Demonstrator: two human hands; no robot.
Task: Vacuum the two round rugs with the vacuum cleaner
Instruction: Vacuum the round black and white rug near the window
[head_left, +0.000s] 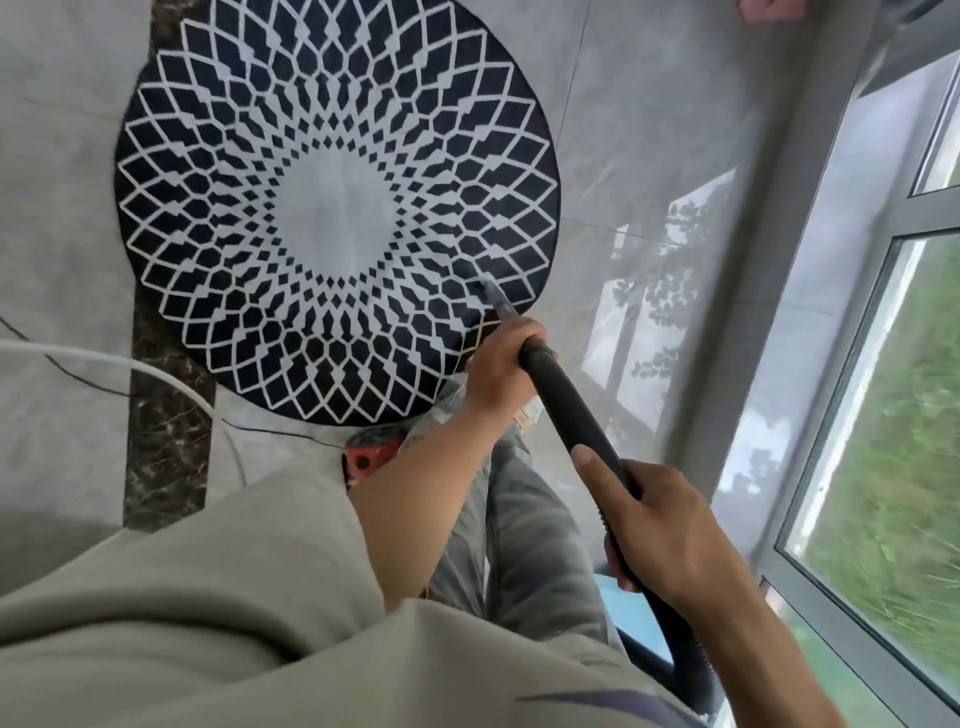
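Note:
A round rug (337, 208), dark navy with a white lattice pattern and a pale centre, lies on the grey tiled floor. The black vacuum tube (566, 400) slants from lower right up to the rug. Its narrow nozzle (496, 296) touches the rug near its lower right edge. My left hand (498, 369) grips the tube near the nozzle end. Lower on the tube, my right hand (670, 535) wraps round it with the thumb lying along it. Only one rug is in view.
A white cable (130, 366) and a thin black cord (280, 431) run over the floor at left. A red object (369, 460) sits below the rug by my legs. A large window (883, 364) lines the right side. Another person's hand (769, 9) shows at the top edge.

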